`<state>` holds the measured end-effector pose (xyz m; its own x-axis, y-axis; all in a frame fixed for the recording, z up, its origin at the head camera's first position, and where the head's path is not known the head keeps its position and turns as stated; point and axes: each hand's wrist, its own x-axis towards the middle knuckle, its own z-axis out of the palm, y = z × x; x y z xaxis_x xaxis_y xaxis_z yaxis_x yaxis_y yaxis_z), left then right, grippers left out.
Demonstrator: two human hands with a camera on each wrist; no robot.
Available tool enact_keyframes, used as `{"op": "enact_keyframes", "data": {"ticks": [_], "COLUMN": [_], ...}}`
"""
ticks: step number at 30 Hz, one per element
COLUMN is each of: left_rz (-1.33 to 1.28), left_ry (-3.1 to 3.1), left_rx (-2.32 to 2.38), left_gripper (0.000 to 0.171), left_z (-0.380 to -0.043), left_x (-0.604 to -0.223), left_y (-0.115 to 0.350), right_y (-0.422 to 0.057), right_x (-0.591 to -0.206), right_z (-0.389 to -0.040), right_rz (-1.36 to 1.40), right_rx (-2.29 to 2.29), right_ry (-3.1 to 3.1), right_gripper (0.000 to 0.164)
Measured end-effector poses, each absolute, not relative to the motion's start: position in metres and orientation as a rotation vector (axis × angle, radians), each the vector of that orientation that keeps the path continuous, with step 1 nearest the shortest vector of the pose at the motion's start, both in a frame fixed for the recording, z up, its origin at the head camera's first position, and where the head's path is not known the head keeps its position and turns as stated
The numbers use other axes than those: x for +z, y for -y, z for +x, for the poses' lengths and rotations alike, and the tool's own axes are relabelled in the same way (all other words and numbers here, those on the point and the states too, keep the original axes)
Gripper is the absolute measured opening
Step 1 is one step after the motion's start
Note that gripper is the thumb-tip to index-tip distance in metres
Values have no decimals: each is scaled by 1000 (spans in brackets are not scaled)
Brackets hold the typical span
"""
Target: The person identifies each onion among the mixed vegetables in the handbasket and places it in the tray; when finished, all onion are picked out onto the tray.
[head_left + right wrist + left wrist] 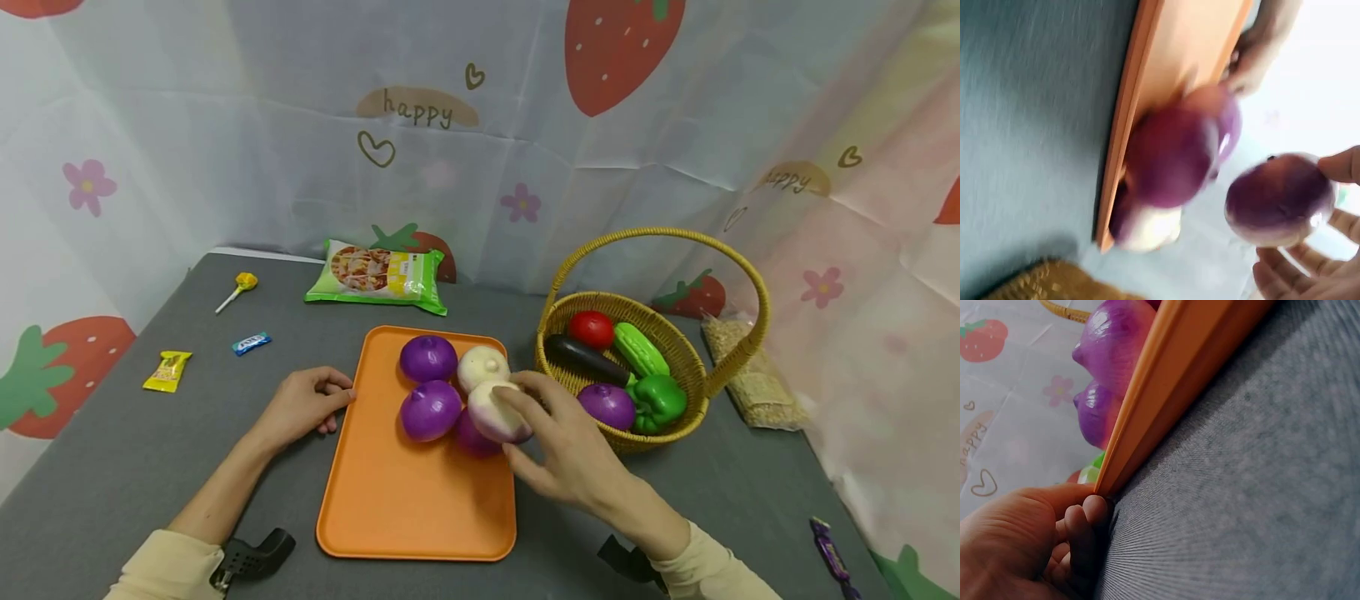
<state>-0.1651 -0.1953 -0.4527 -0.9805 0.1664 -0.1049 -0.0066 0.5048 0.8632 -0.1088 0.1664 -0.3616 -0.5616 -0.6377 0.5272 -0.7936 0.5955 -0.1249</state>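
Note:
My right hand (566, 446) holds a white-and-purple turnip (497, 412) between thumb and fingers, raised above an orange tray (416, 521). In the right wrist view this turnip (1279, 200) is apart from the vegetables on the tray. Two purple onions (428, 358) lie at the tray's left middle, beside a second pale turnip (480, 365). A third purple round vegetable (477, 439) is partly hidden under the held turnip. My left hand (303, 406) is at the tray's left rim; the left wrist view shows its thumb and finger pinching that rim (1124, 434).
Right of the tray stands a yellow woven basket (693, 429) with a tall handle, holding a tomato, eggplant, cucumber, green pepper and purple onion. Behind the tray lies a green food bag (375, 275). Small candies and a lollipop (243, 283) lie left; a grain bag (753, 379) lies right.

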Motion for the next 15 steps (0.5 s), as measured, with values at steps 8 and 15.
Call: {"op": "enact_keyframes", "data": {"ticks": [8, 15], "left_rz": [133, 121], "left_ry": [-2567, -2569], "left_rx": [1486, 1479], "left_gripper": [27, 28], "left_z": [-165, -165], "left_x": [-452, -452], "left_y": [195, 195], "right_y": [-143, -132], "right_x": [-380, -394], "right_z": [-89, -84], "right_rz": [1444, 1537], "right_rx": [349, 229], "right_ry": [2353, 2356], "right_gripper": [59, 42]}}
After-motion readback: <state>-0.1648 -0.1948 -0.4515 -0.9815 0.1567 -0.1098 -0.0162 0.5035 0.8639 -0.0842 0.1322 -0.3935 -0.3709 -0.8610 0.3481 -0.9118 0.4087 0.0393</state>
